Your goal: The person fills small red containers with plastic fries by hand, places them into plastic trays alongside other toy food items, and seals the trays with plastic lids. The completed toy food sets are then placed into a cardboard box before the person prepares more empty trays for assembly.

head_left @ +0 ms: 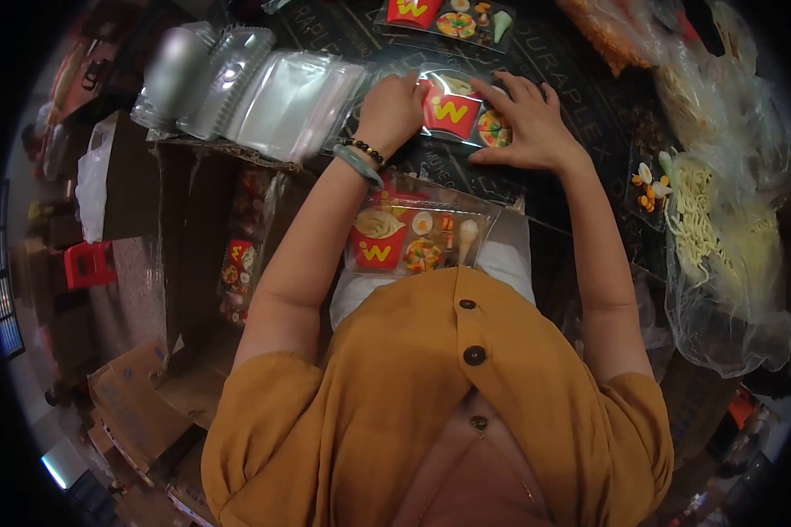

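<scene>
A clear plastic packet of toy food (448, 116), with a red fries-style box marked in yellow and a small pizza showing, lies on the dark printed table surface. At its left edge my left hand (392, 110) is closed, the bent fingers gripping the packet's side. My right hand (536, 127) rests over the right side, fingers spread and thumb stretched out below the pizza, partly hiding the contents. Closer to my body, another filled packet (417, 241) lies on my lap. Beyond my hands sits a further filled packet (453, 22).
Stacks of clear plastic bags (286, 97) lie left of my hands. On the right are a bag of toy noodles (703, 220) and loose small toy pieces (650, 186). A cardboard box (198, 255) holding filled packets stands at left, near a red stool (90, 263).
</scene>
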Available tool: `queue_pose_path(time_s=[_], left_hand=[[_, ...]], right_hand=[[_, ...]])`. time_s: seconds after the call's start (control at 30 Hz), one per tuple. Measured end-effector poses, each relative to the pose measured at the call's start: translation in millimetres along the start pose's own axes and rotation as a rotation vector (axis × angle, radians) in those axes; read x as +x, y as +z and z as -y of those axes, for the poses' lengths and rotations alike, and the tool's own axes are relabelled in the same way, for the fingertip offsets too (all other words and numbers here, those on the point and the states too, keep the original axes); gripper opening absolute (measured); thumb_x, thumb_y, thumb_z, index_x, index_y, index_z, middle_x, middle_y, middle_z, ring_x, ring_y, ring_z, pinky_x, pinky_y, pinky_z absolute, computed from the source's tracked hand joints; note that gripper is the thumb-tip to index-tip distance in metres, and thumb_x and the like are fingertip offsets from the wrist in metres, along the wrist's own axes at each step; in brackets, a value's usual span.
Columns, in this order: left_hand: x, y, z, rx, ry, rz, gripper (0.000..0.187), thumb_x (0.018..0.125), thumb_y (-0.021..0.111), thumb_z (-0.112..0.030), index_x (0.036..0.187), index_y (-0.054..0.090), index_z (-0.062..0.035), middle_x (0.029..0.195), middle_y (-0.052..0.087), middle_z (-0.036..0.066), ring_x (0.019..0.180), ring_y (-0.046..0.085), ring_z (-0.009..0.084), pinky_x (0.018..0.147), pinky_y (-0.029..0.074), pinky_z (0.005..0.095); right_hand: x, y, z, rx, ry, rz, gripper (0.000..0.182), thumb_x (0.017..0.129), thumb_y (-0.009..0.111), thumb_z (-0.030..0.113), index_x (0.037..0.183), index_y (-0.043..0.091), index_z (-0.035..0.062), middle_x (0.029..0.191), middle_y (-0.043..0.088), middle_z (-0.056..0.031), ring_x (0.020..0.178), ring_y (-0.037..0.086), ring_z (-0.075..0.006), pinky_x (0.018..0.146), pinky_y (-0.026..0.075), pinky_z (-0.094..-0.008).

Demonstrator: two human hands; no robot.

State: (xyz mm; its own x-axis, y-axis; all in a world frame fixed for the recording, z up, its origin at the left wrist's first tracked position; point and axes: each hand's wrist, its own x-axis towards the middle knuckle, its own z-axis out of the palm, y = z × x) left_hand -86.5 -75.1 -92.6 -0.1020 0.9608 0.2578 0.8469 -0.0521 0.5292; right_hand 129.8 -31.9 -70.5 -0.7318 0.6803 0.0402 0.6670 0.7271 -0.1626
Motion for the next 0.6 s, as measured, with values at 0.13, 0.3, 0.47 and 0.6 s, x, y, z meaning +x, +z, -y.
queue_pose_path(time_s=[0.13,0.3,0.47,0.6], left_hand=[[4,-1,2,0.061,-0.021,0.148,0.029,0.086,0.048,-0.026,0.091,0.059,-0.0002,0.085,0.059,0.022,0.083,0.056,0.0365,0.072,0.046,0.0431],[-18,-43,9,0.222,0.129,-0.102,0.031,0.078,0.059,-0.019,0.099,0.054,0.0033,0.108,0.051,0.023,0.099,0.051,0.0361,0.080,0.045,0.0409],[-33,-74,55,0.552,-0.143,0.003,0.031,0.070,0.060,-0.011,0.095,0.054,0.0059,0.107,0.052,0.027,0.098,0.053,0.0392,0.080,0.046,0.0437],[-33,-78,62,0.554,-0.120,0.237,0.016,0.069,0.057,-0.009,0.078,0.060,0.0038,0.085,0.060,0.023,0.082,0.060,0.0349,0.071,0.050,0.0401]], right_hand=[[12,9,19,-0.008,-0.048,-0.118,0.082,0.059,0.066,0.060,0.131,0.038,0.0321,0.130,0.035,-0.0185,0.123,0.031,-0.0340,0.103,0.014,-0.0506],[11,9,22,0.022,-0.019,-0.140,0.084,0.057,0.069,0.057,0.131,0.039,0.0286,0.131,0.034,-0.0180,0.124,0.030,-0.0340,0.104,0.016,-0.0466],[10,10,21,0.005,-0.024,-0.138,0.086,0.057,0.069,0.058,0.131,0.039,0.0282,0.132,0.033,-0.0182,0.125,0.029,-0.0338,0.104,0.015,-0.0466],[10,6,24,0.010,-0.016,-0.110,0.086,0.058,0.068,0.057,0.133,0.037,0.0266,0.133,0.032,-0.0202,0.126,0.028,-0.0352,0.105,0.013,-0.0464]])
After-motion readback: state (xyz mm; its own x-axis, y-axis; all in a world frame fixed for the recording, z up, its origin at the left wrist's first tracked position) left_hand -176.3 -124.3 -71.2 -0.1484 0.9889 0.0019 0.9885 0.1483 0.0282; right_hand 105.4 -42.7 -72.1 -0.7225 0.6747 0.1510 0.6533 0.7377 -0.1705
